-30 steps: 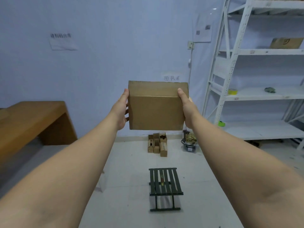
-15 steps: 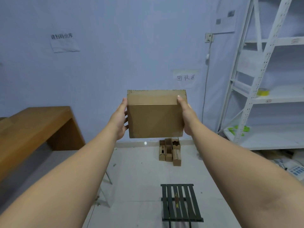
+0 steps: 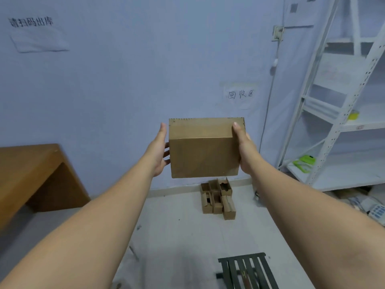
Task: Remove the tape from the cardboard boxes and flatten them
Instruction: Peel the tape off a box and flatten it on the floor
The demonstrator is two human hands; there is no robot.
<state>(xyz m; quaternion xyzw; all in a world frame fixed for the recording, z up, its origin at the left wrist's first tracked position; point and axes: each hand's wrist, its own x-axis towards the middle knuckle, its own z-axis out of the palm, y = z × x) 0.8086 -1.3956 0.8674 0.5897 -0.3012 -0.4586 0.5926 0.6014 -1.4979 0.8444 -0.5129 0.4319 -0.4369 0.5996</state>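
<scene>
The biggest change is in the room around me. The wall has come closer, the shelf rack (image 3: 333, 113) has slid toward the right edge, and the slatted stool (image 3: 248, 270) has dropped to the bottom of the view. The cluster of small boxes (image 3: 217, 197) on the floor by the wall now looks larger and sits just below the load. I read this as the person walking forward, probably toward that pile.

The cardboard box (image 3: 204, 149) has hardly moved against the arms. It stays at chest height, out in front and clear of the floor and of the wooden table (image 3: 31, 174). The left hand (image 3: 159, 152) grips its left side with the thumb up along the edge. The right hand (image 3: 242, 147) grips the right side with the thumb laid over the top face. My judgement is that this is still carrying: no tape has been peeled and nothing on this box is flattened yet.

As for what holds what, the rack is the largest. It carries a yellow roll (image 3: 353, 115) on a middle shelf and a green object (image 3: 304, 161) on a lower one. The box in my hands is closed, so I cannot tell what is inside, and no tape seam stands out from here. The small boxes are open-ended, and a few show something dark within that I cannot make out.
</scene>
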